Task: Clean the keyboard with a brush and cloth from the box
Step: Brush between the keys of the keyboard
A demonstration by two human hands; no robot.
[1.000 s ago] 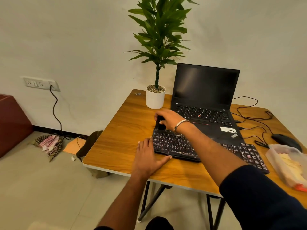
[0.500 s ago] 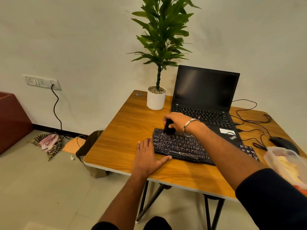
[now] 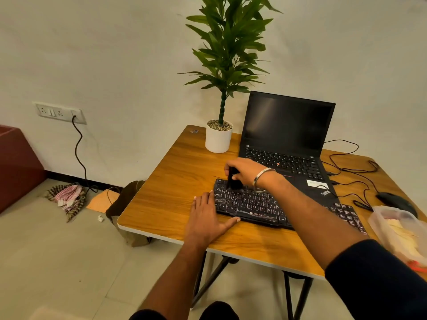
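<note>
right hand (image 3: 248,172) grips brush (image 3: 233,180) on zebronics keyboard (image 3: 249,204).

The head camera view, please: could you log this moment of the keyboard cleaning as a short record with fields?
surface: wooden table with dark metal legs
target: black external keyboard with white legends, in front of the open black laptop
right hand: grips a small black brush, tip on the keyboard's far left keys
left hand: flat on the table against the keyboard's left end
supplies: clear plastic box at the table's right edge
other items: green plant in a white pot; black mouse
</note>
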